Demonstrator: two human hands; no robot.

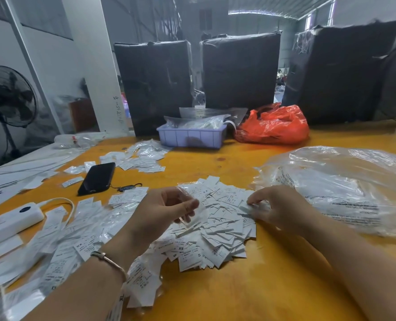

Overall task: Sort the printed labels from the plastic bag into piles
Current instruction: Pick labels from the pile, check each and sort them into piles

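Far left, a black fan (9,96) stands off the counter's (227,288) edge, and nearer you a white power strip (9,222) lies flat with its cord looping away. Long label strips (51,251) sprawl beside it, reaching under your left forearm, which wears a thin bracelet (110,259). A black phone (97,178) lies face down just beyond, a small keyring touching its near end, and a scattered pile of labels (143,156) sits past the phone.

Your left hand (166,208) is raised over the near heap, fingers curled, thumb and fingertips pinching something clear and filmy; what exactly that grip holds, I cannot tell. Under and ahead of it is the main heap of printed labels (217,225), small white tags fanned across the yellow counter, a few showing S and XS.

Behind, a lavender tray (191,136) holds clear packets, with an orange-red bag (273,126) touching its right side and three black-wrapped bales (241,70) standing along the back.

Your right hand (278,205) is down on the heap's right edge, fingers bent, fingertips pressing a label near the bag's mouth; whether that grip has pinched it or only touches it, I cannot tell. Far right, the big clear plastic bag (345,188) lies crumpled on the counter, printed text on its side, just beside that hand.
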